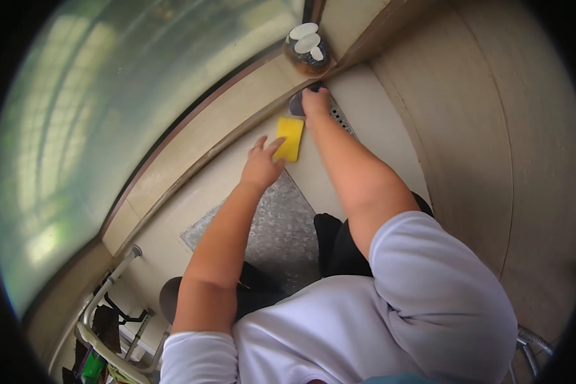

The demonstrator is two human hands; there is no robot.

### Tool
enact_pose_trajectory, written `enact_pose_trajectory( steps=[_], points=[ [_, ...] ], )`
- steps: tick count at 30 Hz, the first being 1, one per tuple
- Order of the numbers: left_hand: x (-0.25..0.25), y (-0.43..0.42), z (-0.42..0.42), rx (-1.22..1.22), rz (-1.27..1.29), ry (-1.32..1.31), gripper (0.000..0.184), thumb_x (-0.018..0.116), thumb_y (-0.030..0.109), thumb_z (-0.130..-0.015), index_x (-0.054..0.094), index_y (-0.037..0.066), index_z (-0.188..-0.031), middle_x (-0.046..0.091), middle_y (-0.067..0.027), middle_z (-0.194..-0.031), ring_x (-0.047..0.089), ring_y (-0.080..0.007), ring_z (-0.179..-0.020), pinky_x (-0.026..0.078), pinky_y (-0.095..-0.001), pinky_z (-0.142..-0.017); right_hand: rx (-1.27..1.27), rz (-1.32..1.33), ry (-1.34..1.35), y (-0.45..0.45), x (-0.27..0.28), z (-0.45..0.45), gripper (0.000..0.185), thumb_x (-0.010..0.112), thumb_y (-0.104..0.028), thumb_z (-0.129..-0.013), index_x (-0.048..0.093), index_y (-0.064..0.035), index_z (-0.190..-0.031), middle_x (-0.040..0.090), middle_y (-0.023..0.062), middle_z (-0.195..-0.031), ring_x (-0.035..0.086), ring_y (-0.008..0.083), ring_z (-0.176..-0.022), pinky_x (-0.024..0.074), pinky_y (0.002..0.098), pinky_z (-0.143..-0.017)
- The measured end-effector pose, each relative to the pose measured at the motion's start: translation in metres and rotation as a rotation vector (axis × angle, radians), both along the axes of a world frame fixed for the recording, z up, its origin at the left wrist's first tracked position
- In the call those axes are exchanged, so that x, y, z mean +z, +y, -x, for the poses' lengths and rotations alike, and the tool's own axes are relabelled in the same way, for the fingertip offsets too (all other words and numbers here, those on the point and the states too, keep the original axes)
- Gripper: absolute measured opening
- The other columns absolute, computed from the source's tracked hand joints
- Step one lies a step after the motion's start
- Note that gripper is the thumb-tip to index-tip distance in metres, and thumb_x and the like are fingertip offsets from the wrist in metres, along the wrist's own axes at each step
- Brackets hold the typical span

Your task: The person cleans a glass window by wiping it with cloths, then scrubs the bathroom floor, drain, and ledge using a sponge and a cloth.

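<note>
On the pale floor near the wall lies a flat yellow cloth or sponge [289, 139]. My left hand [262, 164] reaches to its left edge, fingers spread, with fingertips at or just over it. Farther off, my right hand [315, 104] is wrapped round a dark grey object [296, 104] close to the wall base; what it is cannot be made out. A perforated drain strip [340, 119] shows beside my right wrist.
A round dark jar with white oval shapes [307, 50] stands in the corner ledge. Below my arms is a grey mottled mat [275, 221]. A metal-framed rack [99, 320] stands at lower left, beneath a frosted window [128, 96].
</note>
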State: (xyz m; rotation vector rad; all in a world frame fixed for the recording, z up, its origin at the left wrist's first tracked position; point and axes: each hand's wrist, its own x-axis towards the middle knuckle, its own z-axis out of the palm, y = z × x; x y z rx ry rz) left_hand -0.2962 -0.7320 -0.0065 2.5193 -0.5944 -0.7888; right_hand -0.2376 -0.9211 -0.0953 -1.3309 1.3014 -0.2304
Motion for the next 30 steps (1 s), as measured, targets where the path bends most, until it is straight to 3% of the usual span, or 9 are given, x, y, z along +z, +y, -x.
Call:
enact_pose_trajectory(
  steps=[2,4,6,11,14,15,21,26,30],
  points=[
    [-0.003,-0.026,-0.001,-0.132,-0.130,0.018,0.040,0.060,0.021,-0.074,0.053,0.025,-0.114,0.026,-0.0160,-0.135,0.036,-0.0344,-0.116,0.040,-0.0381,-0.089,0.012,-0.147,-0.035,-0.023,0.022,0.010,0.043,0.045,-0.016,-0.077,0.041,0.0085,-0.112,0.047,0.0243,-0.115,0.049,0.0325,-0.103,0.0380,0.0374,-0.090],
    [-0.005,-0.038,0.003,-0.229,-0.246,0.064,0.038,0.060,0.022,-0.074,0.055,0.027,-0.111,0.022,-0.0157,-0.137,0.035,-0.0347,-0.116,0.040,-0.0380,-0.090,-0.554,-0.200,-0.292,-0.069,0.000,0.001,0.036,0.043,-0.020,-0.081,0.047,0.0056,-0.106,0.054,0.0143,-0.102,0.053,0.0240,-0.088,0.0432,0.0389,-0.077],
    [-0.007,-0.042,0.007,-0.285,-0.347,0.138,0.032,0.059,0.021,-0.075,0.058,0.024,-0.107,0.022,-0.0159,-0.137,0.036,-0.0340,-0.117,0.040,-0.0379,-0.090,-0.617,0.016,-0.428,-0.099,0.033,-0.002,0.027,0.044,-0.015,-0.081,0.045,-0.0044,-0.106,0.053,0.0117,-0.100,0.053,0.0236,-0.085,0.0445,0.0381,-0.074],
    [-0.024,-0.010,0.015,-0.253,-0.298,0.091,0.022,0.056,0.015,-0.074,0.060,0.015,-0.096,0.027,-0.0178,-0.133,0.038,-0.0351,-0.114,0.042,-0.0373,-0.089,-0.090,-0.236,-0.159,-0.094,-0.019,-0.007,0.025,0.045,-0.015,-0.082,0.040,-0.0121,-0.106,0.049,0.0104,-0.104,0.048,0.0224,-0.086,0.0402,0.0414,-0.070],
    [-0.030,0.017,0.025,-0.091,-0.224,0.098,0.021,0.055,0.009,-0.073,0.058,0.011,-0.094,0.031,-0.0190,-0.129,0.043,-0.0366,-0.109,0.042,-0.0378,-0.088,-0.077,-0.091,-0.101,0.020,-0.083,-0.008,0.041,0.044,-0.016,-0.081,0.037,0.0024,-0.117,0.043,0.0254,-0.118,0.040,0.0358,-0.112,0.0345,0.0410,-0.094],
    [-0.039,0.026,0.030,-0.018,-0.195,0.103,0.022,0.056,0.008,-0.072,0.058,0.010,-0.093,0.032,-0.0198,-0.127,0.045,-0.0370,-0.107,0.042,-0.0379,-0.087,0.096,0.086,0.047,0.053,-0.006,0.005,0.044,0.046,-0.013,-0.077,0.036,0.0052,-0.116,0.043,0.0276,-0.116,0.042,0.0385,-0.109,0.0335,0.0406,-0.095],
    [-0.043,0.044,0.047,0.274,-0.086,0.192,0.017,0.056,0.008,-0.073,0.055,0.007,-0.090,0.041,-0.0228,-0.117,0.054,-0.0354,-0.091,0.045,-0.0387,-0.078,0.925,-0.101,0.198,0.089,0.035,0.034,0.052,0.055,-0.027,-0.074,0.041,0.0042,-0.113,0.043,0.0243,-0.118,0.044,0.0372,-0.108,0.0356,0.0409,-0.093],
    [-0.049,0.034,0.038,0.256,-0.147,0.194,0.011,0.052,0.011,-0.075,0.054,0.006,-0.085,0.059,-0.0196,-0.083,0.057,-0.0350,-0.082,0.044,-0.0415,-0.072,0.620,0.232,0.384,0.083,0.071,0.075,0.058,0.062,-0.034,-0.071,0.041,-0.0003,-0.114,0.050,0.0183,-0.115,0.048,0.0347,-0.106,0.0364,0.0383,-0.092],
    [0.007,0.027,0.030,0.216,-0.020,0.114,0.011,0.049,0.011,-0.075,0.052,0.005,-0.084,0.059,-0.0199,-0.080,0.057,-0.0351,-0.079,0.044,-0.0413,-0.070,0.663,-0.413,0.132,0.099,0.050,0.083,0.079,0.069,-0.039,-0.066,0.033,0.0021,-0.123,0.046,0.0236,-0.118,0.050,0.0297,-0.105,0.0396,0.0356,-0.088]
  ],
)
